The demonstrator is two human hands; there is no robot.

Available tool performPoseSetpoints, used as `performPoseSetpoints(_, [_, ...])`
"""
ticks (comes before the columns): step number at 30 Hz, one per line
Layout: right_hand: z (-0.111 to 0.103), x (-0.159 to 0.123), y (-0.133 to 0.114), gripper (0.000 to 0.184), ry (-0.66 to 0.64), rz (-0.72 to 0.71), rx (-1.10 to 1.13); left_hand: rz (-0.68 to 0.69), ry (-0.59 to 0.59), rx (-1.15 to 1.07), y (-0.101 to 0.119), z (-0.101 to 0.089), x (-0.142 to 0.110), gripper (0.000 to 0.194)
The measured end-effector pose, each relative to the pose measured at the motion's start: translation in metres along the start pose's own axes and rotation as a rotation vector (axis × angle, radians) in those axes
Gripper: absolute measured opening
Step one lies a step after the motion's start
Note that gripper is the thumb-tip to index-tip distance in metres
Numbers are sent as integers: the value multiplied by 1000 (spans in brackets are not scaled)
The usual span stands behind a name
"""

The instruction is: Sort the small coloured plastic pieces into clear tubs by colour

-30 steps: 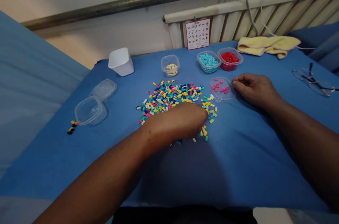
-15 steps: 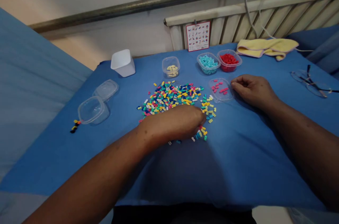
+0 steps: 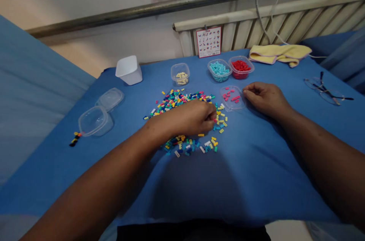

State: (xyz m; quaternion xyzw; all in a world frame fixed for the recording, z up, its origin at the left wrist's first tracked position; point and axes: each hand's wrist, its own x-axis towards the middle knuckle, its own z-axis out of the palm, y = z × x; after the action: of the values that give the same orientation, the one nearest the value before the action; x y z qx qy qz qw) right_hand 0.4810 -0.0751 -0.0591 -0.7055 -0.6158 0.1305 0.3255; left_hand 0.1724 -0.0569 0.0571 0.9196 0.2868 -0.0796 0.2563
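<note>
My left hand (image 3: 201, 117) is closed in a pinch over the right side of a pile of small coloured toy bricks (image 3: 182, 98). A pink brick (image 3: 215, 120) shows at its fingertips. My right hand (image 3: 264, 97) is closed, with thumb and forefinger at the right edge of a clear plastic lid (image 3: 242, 103). Several pink bricks (image 3: 235, 99) lie on that lid. The left forearm and hand hide the middle of the pile.
Behind the pile stand clear tubs of cream bricks (image 3: 181, 77), turquoise bricks (image 3: 219, 70) and red bricks (image 3: 241, 66). Leftward are a white tub (image 3: 129, 70), a clear tub (image 3: 95, 121) and another lid (image 3: 111, 98). A yellow cloth (image 3: 276, 54) and glasses (image 3: 325, 89) lie right.
My left hand has moved up and away from the near right edge of the pile, uncovering bricks there. My right hand stays by the lid. The whole view has shifted slightly.
</note>
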Motion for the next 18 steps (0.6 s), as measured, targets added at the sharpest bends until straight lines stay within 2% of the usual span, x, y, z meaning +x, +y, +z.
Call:
performPoseSetpoints(3, [1, 2, 1, 24, 5, -5, 8, 8, 71, -37, -2, 0, 33, 16])
performPoseSetpoints(7, [4, 3, 2, 26, 21, -19, 12, -7, 234, -81, -5, 2, 81, 14])
performPoseSetpoints(9, [6, 4, 3, 25, 28, -18, 14, -23, 314, -111, -9, 1, 97, 13])
performPoseSetpoints(11, [7, 4, 4, 24, 35, -19, 22, -21, 389, -128, -13, -1, 101, 12])
performPoseSetpoints(14, [7, 4, 5, 23, 35, -33, 33, 21, 514, -162, -15, -7, 80, 12])
performPoseSetpoints(17, [6, 5, 5, 23, 22, -28, 32, 34, 726, -212, -5, -15, 27, 14])
performPoseSetpoints(18, [6, 5, 5, 23, 18, -23, 27, 16, 831, -219, 0, -16, 5, 14])
